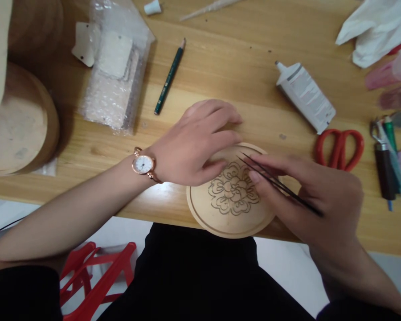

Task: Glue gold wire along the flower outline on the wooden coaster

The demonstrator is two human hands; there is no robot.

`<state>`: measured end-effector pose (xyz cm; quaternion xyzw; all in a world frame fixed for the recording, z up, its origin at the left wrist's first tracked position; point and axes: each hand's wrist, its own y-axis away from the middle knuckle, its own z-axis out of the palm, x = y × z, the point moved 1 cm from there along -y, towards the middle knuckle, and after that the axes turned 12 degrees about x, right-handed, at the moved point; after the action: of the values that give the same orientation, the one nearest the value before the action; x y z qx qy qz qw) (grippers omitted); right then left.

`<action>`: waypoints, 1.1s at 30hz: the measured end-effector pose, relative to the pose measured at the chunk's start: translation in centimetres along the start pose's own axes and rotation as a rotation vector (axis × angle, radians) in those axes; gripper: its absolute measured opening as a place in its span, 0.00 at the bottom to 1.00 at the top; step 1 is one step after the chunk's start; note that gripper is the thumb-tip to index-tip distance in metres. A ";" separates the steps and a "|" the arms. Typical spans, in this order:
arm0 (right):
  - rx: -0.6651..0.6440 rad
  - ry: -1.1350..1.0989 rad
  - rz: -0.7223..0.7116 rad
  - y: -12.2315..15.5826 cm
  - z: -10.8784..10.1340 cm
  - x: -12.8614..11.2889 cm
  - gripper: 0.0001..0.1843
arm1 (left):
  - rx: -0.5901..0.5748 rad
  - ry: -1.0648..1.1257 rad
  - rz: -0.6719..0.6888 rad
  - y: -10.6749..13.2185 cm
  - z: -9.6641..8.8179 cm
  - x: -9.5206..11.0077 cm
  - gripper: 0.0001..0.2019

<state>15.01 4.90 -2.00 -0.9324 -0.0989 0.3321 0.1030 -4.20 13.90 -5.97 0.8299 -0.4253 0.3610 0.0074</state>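
A round wooden disc [220, 218] lies at the table's front edge, with a pencilled flower pattern [233, 188] on its face. My left hand [194, 149] rests flat across the disc's upper left rim, a rose-gold wristwatch [143, 164] on its wrist. My right hand [307, 200] holds slim black tweezers [280, 185] between thumb and fingers. Their tips point up and left, over the disc's upper part, close to the pattern. The right fingers partly hide the pattern's right side.
On the wooden table [220, 76] lie a green pencil [169, 76], bubble wrap [112, 76], a white glue tube [304, 96], red-handled scissors [339, 149], and several pens and tools at right. Round wooden blocks [16, 120] stand at left. A red stool [96, 278] shows below.
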 end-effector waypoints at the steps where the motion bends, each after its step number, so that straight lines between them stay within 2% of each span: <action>1: 0.010 -0.004 -0.016 0.0 0.0 0.0 0.12 | 0.000 -0.005 0.005 0.0 0.0 0.0 0.15; 7: 0.045 -0.014 -0.029 0.0 0.3 -0.2 0.08 | 0.034 -0.045 0.100 0.2 0.2 -0.2 0.15; 14: 0.012 -0.006 -0.044 0.2 0.5 -0.1 0.05 | 0.088 -0.038 0.147 0.4 0.3 -0.5 0.15; 23: 0.005 -0.033 -0.086 0.2 0.8 -0.1 0.07 | 0.100 0.062 0.082 0.3 0.4 -0.4 0.13; 33: 0.026 -0.006 -0.098 0.4 0.9 0.0 0.08 | 0.056 0.034 0.086 0.2 0.3 -0.3 0.12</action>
<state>14.46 4.62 -2.81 -0.9239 -0.1403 0.3309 0.1310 -4.26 13.93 -6.44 0.8045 -0.4503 0.3865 -0.0240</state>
